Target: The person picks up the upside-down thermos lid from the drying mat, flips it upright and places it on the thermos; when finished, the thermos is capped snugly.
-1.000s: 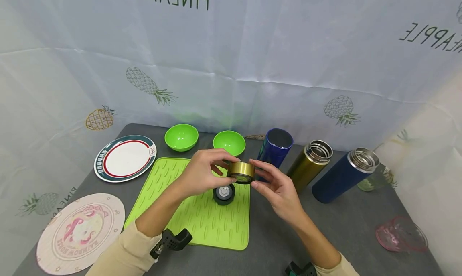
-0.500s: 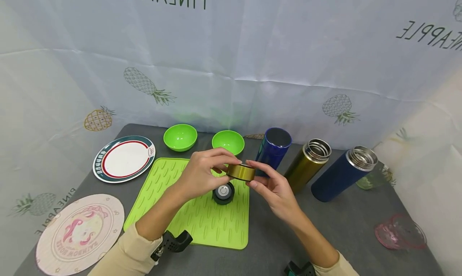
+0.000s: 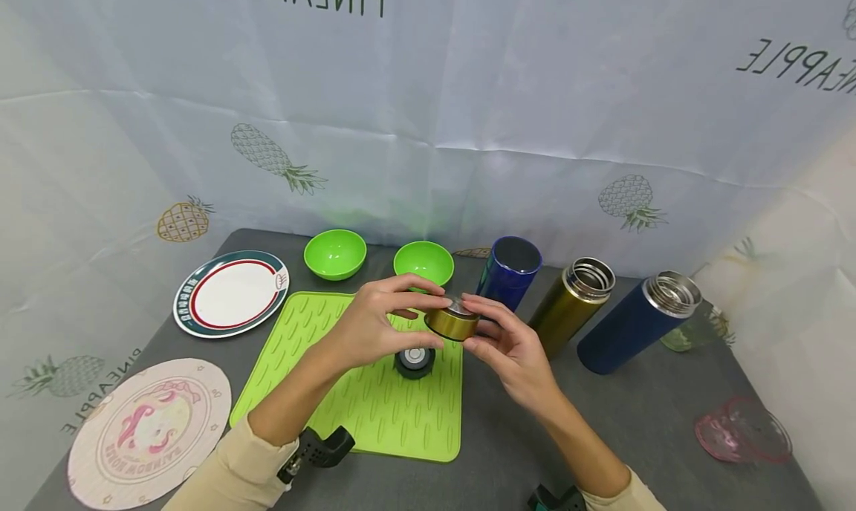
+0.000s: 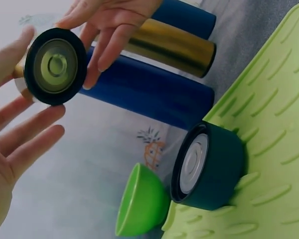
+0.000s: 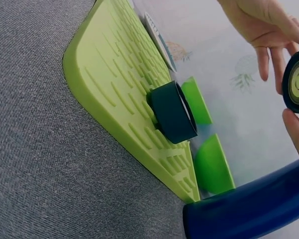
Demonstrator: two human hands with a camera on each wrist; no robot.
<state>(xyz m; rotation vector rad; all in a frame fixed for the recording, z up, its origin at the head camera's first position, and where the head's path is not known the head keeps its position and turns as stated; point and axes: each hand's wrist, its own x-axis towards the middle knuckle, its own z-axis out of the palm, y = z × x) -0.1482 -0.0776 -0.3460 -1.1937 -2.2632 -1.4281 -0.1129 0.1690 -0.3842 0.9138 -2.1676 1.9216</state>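
At the tabletop's (image 3: 642, 429) 8 o'clock corner lies a round pink cartoon mat (image 3: 148, 431), its rim close to the near-left edge. At 10 o'clock sits a white plate with red and green rings (image 3: 231, 293), just beside the far-left corner of the green silicone mat (image 3: 374, 407). That mat fills the middle; its near edge stops short of the tabletop's near edge, leaving a bare grey strip. Two green bowls (image 3: 335, 253) stand apart from each other at 12 o'clock behind the mat, near the pineapple-print backdrop (image 3: 428, 110).

A dark round lid (image 3: 414, 362) stands on the mat near its right edge, silver centre facing up.

The left hand (image 3: 374, 321) is raised above the mat, its fingers (image 4: 25, 144) spread and only lightly bent, the tips touching the left rim of the gold flask lid (image 3: 452, 322). That lid is held in the air right above the dark lid, tilted, with its black underside (image 4: 54, 65) turned toward the person. The right hand (image 3: 511, 347) pinches the lid's right side between thumb and curled fingers.

Behind the hands, at 1 o'clock, stands an open blue flask (image 3: 508, 272); right of it a gold flask body (image 3: 572, 304) and a dark navy flask (image 3: 635, 322), both uncapped, set close in a row with narrow gaps. A clear glass item (image 3: 695, 334) sits behind the navy flask. At 4 o'clock a pink translucent piece (image 3: 742, 433) lies near the right edge; open grey surface lies between it and the mat.
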